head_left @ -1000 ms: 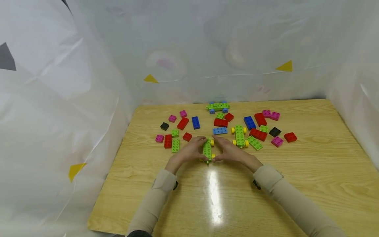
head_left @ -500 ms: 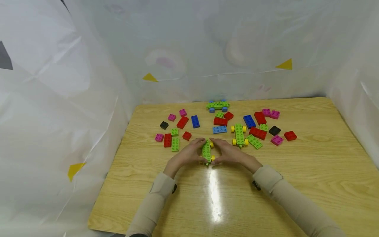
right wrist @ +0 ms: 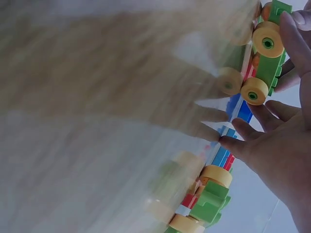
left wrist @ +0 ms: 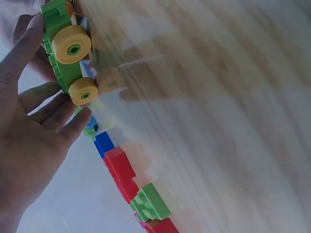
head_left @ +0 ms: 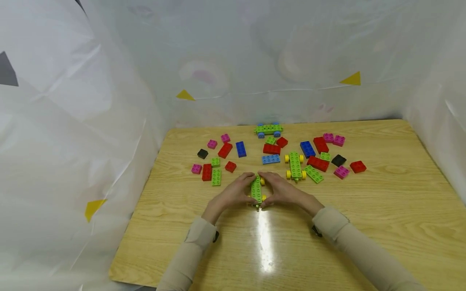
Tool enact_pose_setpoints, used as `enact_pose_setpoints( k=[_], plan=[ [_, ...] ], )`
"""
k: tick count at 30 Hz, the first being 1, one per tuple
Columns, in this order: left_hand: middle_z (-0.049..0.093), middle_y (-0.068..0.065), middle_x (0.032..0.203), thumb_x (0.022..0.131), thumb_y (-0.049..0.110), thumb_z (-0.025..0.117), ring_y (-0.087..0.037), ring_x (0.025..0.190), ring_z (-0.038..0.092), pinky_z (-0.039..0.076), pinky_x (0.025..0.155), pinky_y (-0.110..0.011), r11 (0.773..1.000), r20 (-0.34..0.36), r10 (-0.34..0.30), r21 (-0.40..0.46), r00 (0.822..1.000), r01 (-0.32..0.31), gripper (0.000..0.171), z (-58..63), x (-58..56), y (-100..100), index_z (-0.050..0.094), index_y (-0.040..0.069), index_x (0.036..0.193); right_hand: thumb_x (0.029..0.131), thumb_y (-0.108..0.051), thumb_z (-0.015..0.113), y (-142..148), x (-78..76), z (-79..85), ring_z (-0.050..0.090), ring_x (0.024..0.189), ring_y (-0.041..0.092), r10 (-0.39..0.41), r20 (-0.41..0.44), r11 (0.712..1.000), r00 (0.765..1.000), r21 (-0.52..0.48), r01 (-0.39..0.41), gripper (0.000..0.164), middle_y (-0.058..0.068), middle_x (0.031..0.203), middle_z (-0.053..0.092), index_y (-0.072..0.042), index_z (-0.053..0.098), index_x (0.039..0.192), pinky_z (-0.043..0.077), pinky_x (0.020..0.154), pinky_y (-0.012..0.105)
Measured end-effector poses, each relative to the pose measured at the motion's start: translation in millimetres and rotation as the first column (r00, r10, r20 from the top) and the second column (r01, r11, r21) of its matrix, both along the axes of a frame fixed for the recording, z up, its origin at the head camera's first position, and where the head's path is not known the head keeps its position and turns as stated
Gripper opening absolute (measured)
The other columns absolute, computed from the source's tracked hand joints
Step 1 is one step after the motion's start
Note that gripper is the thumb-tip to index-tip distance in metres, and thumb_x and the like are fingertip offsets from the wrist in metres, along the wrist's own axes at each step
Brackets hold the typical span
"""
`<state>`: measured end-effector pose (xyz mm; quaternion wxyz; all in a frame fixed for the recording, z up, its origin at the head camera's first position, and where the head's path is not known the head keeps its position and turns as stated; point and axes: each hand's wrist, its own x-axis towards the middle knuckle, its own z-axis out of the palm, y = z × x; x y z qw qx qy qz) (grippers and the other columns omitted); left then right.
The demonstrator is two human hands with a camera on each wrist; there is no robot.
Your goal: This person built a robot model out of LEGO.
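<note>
A green toy car base (head_left: 256, 189) with yellow wheels stands on the table, its long side pointing away from me. My left hand (head_left: 236, 192) holds it from the left, thumb at the near end and fingers at the far end. From the other side my right hand (head_left: 285, 192) holds it in the same way. In the left wrist view, the wheel (left wrist: 71, 44) nearest the thumb stands on the table. The right wrist view has my right thumb (right wrist: 294, 43) against the near end of the base. The palms stay apart from its sides.
Just right lies another yellow-wheeled green base (head_left: 295, 165). A blue-wheeled base (head_left: 268, 129) stands at the back edge. Loose bricks lie on both sides, among them a red brick (head_left: 230, 166), a light-blue brick (head_left: 271, 159) and a black brick (head_left: 339, 160).
The held car base has slid a little toward me, with both hands moving along. The loose bricks and the other two bases have stayed in place.
</note>
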<state>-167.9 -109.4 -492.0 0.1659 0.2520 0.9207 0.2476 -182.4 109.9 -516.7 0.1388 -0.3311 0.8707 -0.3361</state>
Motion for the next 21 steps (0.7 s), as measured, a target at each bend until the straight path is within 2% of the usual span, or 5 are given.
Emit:
enact_pose_setpoints(
  k=[6,11,21],
  plan=[
    [0.031,-0.008,0.154,0.079,0.040,0.078,-0.023,0.139,0.033,0.033,0.109,-0.034,1.000,-0.017,-0.007,0.011,1.000,0.007,0.090,-2.4,2.7,3.5,0.033,0.007,0.150,0.067,-0.049,0.084,4.4,0.7,-0.4,0.030,0.138,0.039,0.016,-0.024,1.000,1.000,-0.007,-0.016,0.108,0.019,0.149,0.035,-0.001,0.032,0.148,0.029,0.109,0.055],
    [0.031,-0.009,0.153,0.079,0.040,0.078,-0.024,0.139,0.033,0.034,0.109,-0.034,1.000,-0.037,-0.008,0.005,0.999,0.008,0.089,-1.9,4.6,5.1,0.034,0.006,0.149,0.071,-0.046,0.083,7.0,0.8,-2.8,0.030,0.138,0.039,0.026,-0.041,0.999,0.999,-0.033,-0.027,0.102,0.019,0.150,0.036,-0.001,0.033,0.148,0.028,0.109,0.056],
    [0.032,-0.011,0.152,0.080,0.034,0.079,-0.025,0.139,0.033,0.033,0.109,-0.034,0.999,-0.030,-0.018,0.046,0.999,0.019,0.087,-6.1,7.3,6.9,0.034,0.004,0.149,0.072,-0.051,0.080,11.8,3.1,-3.3,0.035,0.135,0.039,0.007,-0.049,1.000,0.999,-0.030,-0.009,0.099,0.017,0.147,0.040,-0.003,0.036,0.147,0.031,0.106,0.057]
  ],
)
